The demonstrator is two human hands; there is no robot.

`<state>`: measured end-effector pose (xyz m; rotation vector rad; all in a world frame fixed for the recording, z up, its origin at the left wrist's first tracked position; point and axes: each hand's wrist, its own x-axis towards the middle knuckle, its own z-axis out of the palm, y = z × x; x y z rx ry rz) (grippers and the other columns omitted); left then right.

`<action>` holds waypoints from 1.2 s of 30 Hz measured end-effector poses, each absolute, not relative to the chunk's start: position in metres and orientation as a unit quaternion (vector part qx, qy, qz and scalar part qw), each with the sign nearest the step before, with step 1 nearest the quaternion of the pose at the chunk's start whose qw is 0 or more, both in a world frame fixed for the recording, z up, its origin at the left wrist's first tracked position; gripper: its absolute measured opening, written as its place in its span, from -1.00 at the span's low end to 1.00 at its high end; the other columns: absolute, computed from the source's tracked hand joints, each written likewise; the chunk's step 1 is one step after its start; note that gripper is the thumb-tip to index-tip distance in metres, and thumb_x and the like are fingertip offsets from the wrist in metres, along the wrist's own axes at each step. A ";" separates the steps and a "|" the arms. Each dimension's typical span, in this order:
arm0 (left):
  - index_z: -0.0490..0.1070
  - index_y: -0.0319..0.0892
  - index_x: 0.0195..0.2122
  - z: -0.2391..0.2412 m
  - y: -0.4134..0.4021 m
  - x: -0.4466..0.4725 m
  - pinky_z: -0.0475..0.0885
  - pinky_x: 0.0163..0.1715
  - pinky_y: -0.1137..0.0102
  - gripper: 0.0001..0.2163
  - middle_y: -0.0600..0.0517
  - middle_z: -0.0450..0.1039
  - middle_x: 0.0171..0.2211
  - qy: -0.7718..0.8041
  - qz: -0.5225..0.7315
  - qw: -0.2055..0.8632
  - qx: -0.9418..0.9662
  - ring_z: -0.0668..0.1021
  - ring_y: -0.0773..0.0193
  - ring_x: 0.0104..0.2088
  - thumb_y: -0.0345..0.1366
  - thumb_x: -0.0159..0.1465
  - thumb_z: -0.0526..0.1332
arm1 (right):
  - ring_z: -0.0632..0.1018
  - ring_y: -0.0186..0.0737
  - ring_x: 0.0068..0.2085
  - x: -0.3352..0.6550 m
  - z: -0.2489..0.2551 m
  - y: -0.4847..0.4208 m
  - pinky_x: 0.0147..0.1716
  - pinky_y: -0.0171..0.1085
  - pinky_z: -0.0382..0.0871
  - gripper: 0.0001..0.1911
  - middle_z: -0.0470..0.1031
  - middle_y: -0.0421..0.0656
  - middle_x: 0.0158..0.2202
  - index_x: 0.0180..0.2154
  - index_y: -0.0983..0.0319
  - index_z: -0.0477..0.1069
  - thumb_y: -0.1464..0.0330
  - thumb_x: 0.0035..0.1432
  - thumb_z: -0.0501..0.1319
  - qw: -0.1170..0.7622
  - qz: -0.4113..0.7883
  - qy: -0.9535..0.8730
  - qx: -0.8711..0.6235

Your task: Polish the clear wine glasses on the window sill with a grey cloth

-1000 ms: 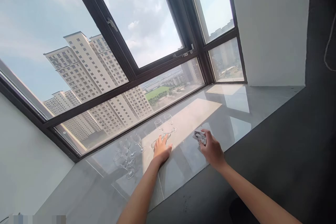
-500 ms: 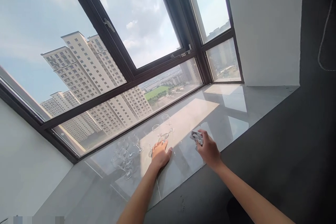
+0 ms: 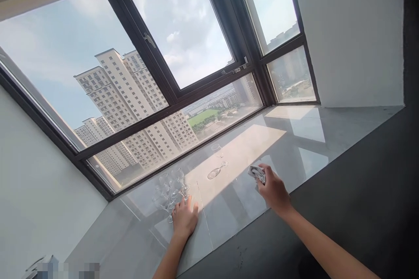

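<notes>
My left hand [image 3: 185,217] rests low over the sill beside a cluster of clear wine glasses [image 3: 179,178], fingers spread apart and pointing at the nearest stems. Several of these glasses stand close together and overlap, so their edges are hard to separate; the hand hides some of the nearest feet. One more wine glass [image 3: 216,148] stands apart to the right in the sunlit patch, its shadow in front of it. My right hand [image 3: 273,189] is closed round a crumpled grey-white cloth [image 3: 256,173], held above the sill's front part.
The glossy grey windowsill [image 3: 240,200] has a front edge that drops to a dark area. Behind it rises a dark-framed window [image 3: 176,100] with a handle [image 3: 149,39]. White walls [image 3: 352,43] close both sides.
My left hand has moved left to the glass cluster. The glass that stood just behind it is gone from that spot. My right hand still holds the cloth. The view has shifted slightly.
</notes>
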<state>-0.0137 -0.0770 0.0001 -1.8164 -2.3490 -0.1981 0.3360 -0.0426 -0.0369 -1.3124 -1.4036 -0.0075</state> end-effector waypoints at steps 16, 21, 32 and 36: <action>0.14 -0.09 0.30 -0.011 -0.095 0.016 0.12 0.28 0.07 -0.52 -0.15 0.06 0.37 -0.778 -0.106 0.110 -0.610 0.19 -0.02 0.33 -0.16 0.37 -0.12 | 0.59 -0.05 -0.22 0.333 -0.032 -0.044 -0.35 -0.22 0.43 -0.64 0.54 -0.03 -0.20 0.01 0.16 0.23 0.46 0.15 0.06 0.580 0.013 -0.593 -0.558; 0.26 0.00 0.20 0.002 -0.063 0.069 0.16 0.28 0.18 -0.59 -0.03 0.18 0.32 -0.626 -0.145 0.016 -0.766 0.23 0.12 0.31 -0.13 0.39 -0.11 | 0.60 -0.03 -0.20 0.332 -0.031 -0.045 -0.41 -0.24 0.43 -0.62 0.53 0.02 -0.15 0.06 0.18 0.21 0.43 0.19 0.06 0.575 0.033 -0.593 -0.563; 0.09 0.05 0.37 0.010 0.059 0.140 -0.02 0.33 -0.03 -0.43 -0.02 -0.09 0.44 -0.664 -0.086 -0.046 -0.742 0.09 -0.05 0.40 0.01 0.35 -0.03 | 0.59 -0.07 -0.18 0.332 -0.028 -0.045 -0.29 -0.23 0.44 -0.58 0.54 -0.05 -0.18 0.03 0.16 0.23 0.52 0.12 0.08 0.578 0.031 -0.582 -0.572; 0.17 0.07 0.33 0.011 0.053 0.139 -0.03 0.33 -0.03 -0.49 0.04 0.04 0.41 -0.662 -0.086 -0.058 -0.743 0.08 0.07 0.40 -0.03 0.41 -0.18 | 0.59 -0.07 -0.17 0.333 -0.029 -0.045 -0.30 -0.23 0.44 -0.57 0.53 -0.06 -0.19 0.05 0.14 0.21 0.51 0.13 0.07 0.578 0.026 -0.585 -0.568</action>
